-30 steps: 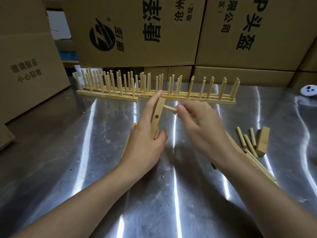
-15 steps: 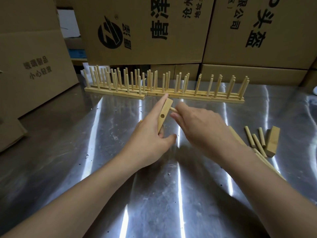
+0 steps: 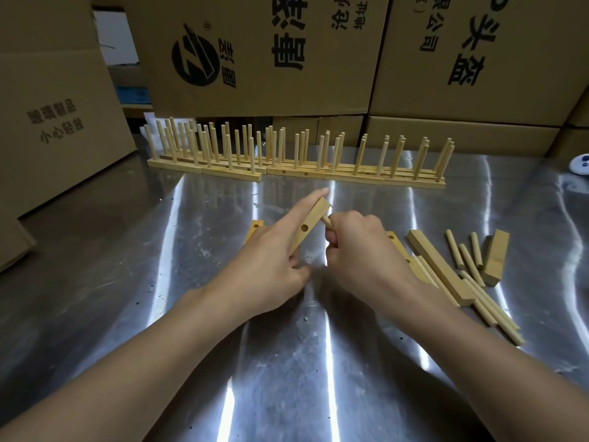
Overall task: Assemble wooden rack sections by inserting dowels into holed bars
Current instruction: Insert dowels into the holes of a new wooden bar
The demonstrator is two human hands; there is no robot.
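A brushed steel table [image 3: 127, 282], scratched, speckled with dark crumbs and streaked with glare, fills the view. Along its far side stands a row of finished rack sections [image 3: 296, 169], dowels upright in their bars. Directly behind that row, big printed cardboard boxes [image 3: 261, 52] are stacked into a wall, and another box [image 3: 54, 122] stands to the row's left. At the row's right end, by the frame edge, lies a small white object [image 3: 578, 165].

In front of the row's middle, the left hand [image 3: 271, 269] grips a holed bar [image 3: 310, 223] tilted up off the table, index finger straight along its back, the other fingers curled round its lower end. The right hand [image 3: 360, 250] is curled round a dowel [image 3: 326, 221] whose tip meets the bar's upper end.

Nearer than the row's right half lie a long bar [image 3: 439, 266], loose dowels [image 3: 468, 260] and a short block [image 3: 495, 258]. Another bar [image 3: 255, 226] peeks out behind the left hand.
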